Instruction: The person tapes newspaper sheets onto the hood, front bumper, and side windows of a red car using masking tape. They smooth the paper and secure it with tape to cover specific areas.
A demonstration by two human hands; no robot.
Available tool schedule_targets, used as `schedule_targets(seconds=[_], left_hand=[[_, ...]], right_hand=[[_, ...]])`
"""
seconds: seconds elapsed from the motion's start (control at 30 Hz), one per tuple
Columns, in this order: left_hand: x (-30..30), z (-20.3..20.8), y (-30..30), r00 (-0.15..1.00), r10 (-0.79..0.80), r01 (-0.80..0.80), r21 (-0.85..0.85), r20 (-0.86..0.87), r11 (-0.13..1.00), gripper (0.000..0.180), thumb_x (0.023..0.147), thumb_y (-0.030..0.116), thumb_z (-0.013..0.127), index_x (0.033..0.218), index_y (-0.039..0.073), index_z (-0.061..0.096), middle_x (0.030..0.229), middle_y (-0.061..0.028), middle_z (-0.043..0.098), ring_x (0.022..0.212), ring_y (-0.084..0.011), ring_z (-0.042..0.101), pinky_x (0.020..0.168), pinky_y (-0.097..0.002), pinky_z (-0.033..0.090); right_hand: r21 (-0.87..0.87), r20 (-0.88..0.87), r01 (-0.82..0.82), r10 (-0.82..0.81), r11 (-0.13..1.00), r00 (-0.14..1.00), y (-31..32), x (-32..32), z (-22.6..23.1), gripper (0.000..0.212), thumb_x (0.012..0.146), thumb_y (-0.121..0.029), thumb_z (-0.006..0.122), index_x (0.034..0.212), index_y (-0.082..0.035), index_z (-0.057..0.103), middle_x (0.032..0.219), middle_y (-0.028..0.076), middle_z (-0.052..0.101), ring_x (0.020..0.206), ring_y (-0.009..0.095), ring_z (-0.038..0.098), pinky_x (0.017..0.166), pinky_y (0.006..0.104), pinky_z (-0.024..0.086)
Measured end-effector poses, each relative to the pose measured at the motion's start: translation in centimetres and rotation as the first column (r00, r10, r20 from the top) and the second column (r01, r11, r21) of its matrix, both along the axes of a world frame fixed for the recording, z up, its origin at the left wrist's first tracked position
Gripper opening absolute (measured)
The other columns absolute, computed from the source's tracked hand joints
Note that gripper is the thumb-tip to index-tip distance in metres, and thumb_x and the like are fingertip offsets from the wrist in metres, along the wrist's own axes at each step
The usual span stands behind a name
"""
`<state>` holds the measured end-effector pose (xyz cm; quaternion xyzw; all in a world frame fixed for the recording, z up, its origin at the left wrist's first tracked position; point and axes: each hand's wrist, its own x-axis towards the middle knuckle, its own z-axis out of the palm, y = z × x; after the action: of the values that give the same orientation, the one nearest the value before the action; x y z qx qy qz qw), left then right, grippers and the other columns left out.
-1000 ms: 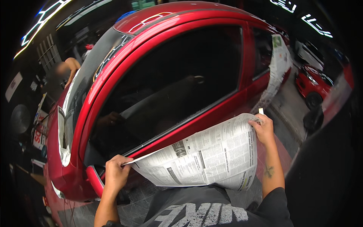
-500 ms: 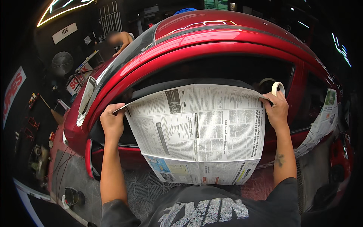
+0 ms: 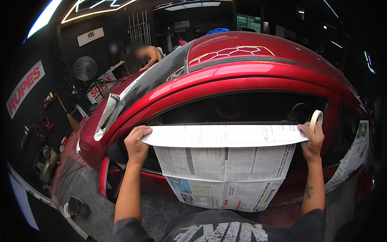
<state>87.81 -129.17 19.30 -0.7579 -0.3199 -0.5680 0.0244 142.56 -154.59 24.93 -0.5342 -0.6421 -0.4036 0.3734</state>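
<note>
A newspaper sheet (image 3: 225,161) is stretched between my two hands in front of the side window of a red car (image 3: 242,78). Its top edge is folded over toward me as a pale band. My left hand (image 3: 137,142) pinches the left end of that fold. At the right end, my right hand (image 3: 312,139) grips the fold, and a roll of cream masking tape (image 3: 317,118) hangs on its fingers. The dark window glass (image 3: 250,105) shows above the fold. Below it, the sheet hangs down over the door.
A side mirror (image 3: 105,179) juts out at the lower left. More newspaper covers the rear side (image 3: 354,157) and the windscreen's base (image 3: 108,113). Another person (image 3: 151,56) leans over the car's front. A fan (image 3: 85,68) and a black bucket (image 3: 78,207) stand at left.
The sheet's upper edge, flat before, is now folded down toward me. Both hands keep hold of its corners and appear lower in the view, which has tilted up.
</note>
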Motion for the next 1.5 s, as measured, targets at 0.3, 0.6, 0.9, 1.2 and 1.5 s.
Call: schedule_targets(seconds=[0.3,0.6,0.9,1.2,1.5], left_hand=[[0.4,-0.5,1.0,0.995,0.05,-0.03,0.218,-0.088,0.975,0.024,0.077,-0.007,0.081,0.099,0.004,0.082,0.104,-0.0122,0.08,0.099,-0.0307,0.077,0.086,-0.0387,0.063],[1.1,-2.0,1.9,0.983,0.095,-0.027,0.39,-0.155,0.92,0.03,0.075,-0.01,0.079,0.103,0.0,0.082,0.107,-0.013,0.078,0.101,-0.0328,0.075,0.087,-0.0402,0.063],[1.0,-3.0,1.2,0.933,0.26,-0.154,0.377,-0.247,0.913,0.041,0.076,-0.012,0.073,0.111,0.004,0.083,0.118,-0.0112,0.078,0.118,-0.0348,0.069,0.102,-0.0454,0.056],[11.5,-0.8,-6.2,0.945,0.22,-0.21,0.067,-0.242,0.975,0.068,0.08,0.009,0.066,0.148,0.01,0.067,0.173,-0.022,0.039,0.166,-0.0475,0.023,0.131,-0.069,0.008],[21.4,-3.0,-4.4,0.882,0.148,-0.031,0.259,-0.447,0.965,0.085,0.094,0.08,0.061,0.167,0.038,0.047,0.184,-0.0159,0.012,0.17,-0.0406,-0.005,0.131,-0.0622,-0.016]], right_hand=[[0.027,0.273,0.122,-0.124,0.992,0.954,0.9,1.0,0.1,0.026,0.074,0.002,0.08,0.1,-0.004,0.08,0.086,0.012,0.065,0.079,0.031,0.064,0.061,0.0427,0.052],[0.053,0.092,0.23,-0.234,0.972,0.968,1.2,-0.5,-0.7,0.023,0.078,-0.002,0.082,0.1,-0.007,0.082,0.091,0.008,0.07,0.086,0.028,0.067,0.069,0.041,0.056],[0.077,0.16,0.431,-0.438,0.899,0.885,1.1,-0.8,-2.9,0.047,0.073,-0.003,0.081,0.119,-0.013,0.085,0.12,0.008,0.079,0.093,0.03,0.067,0.078,0.041,0.059],[0.043,0.178,0.586,-0.584,0.809,0.792,1.7,-1.9,-5.9,0.069,0.073,-0.003,0.072,0.142,-0.012,0.074,0.147,0.017,0.068,0.107,0.037,0.065,0.086,0.0429,0.062],[-0.015,0.093,0.625,-0.622,0.78,0.778,1.6,-3.0,-5.8,0.074,0.078,-0.006,0.074,0.152,-0.016,0.068,0.153,0.02,0.062,0.112,0.037,0.064,0.089,0.0441,0.061]])
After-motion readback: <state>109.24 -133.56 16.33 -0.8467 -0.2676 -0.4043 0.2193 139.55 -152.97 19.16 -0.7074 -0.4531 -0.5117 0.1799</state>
